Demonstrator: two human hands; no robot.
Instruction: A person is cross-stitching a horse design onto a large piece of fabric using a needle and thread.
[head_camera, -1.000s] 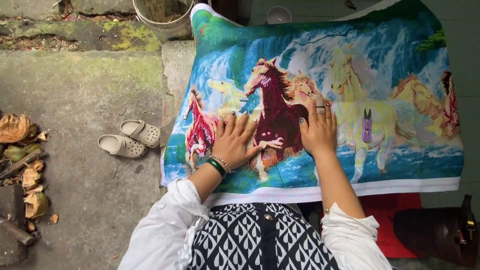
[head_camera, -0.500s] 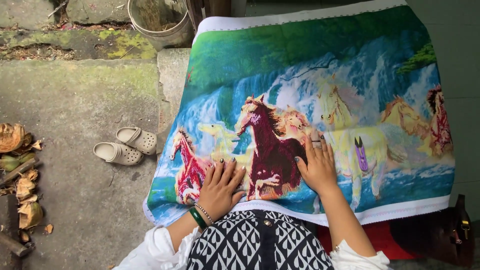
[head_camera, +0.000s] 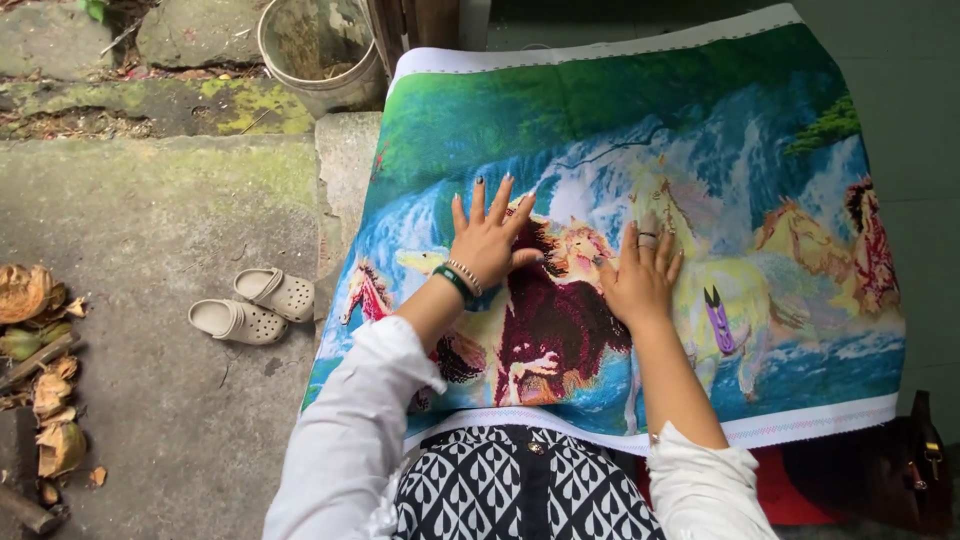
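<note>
A large embroidered cloth (head_camera: 640, 130) with horses, a waterfall and green trees lies spread over my lap and away from me. My left hand (head_camera: 487, 240) rests flat on it with fingers spread, over the dark red horse's head, a green bangle and a beaded bracelet on its wrist. My right hand (head_camera: 640, 280) lies flat just to the right, fingers together, a ring on one finger, beside the pale yellow horse. Neither hand holds anything. White sleeves cover both arms.
A pair of beige clogs (head_camera: 250, 307) lies on the concrete ground at left. A grey bucket (head_camera: 315, 50) stands at the top, beside mossy stones. Dry husks and leaves (head_camera: 40, 370) sit at the far left. A dark brown bag (head_camera: 905, 470) rests at lower right.
Both hands have slid farther up the cloth, away from me, from the horse's body toward its head. More of the green upper part of the cloth shows now.
</note>
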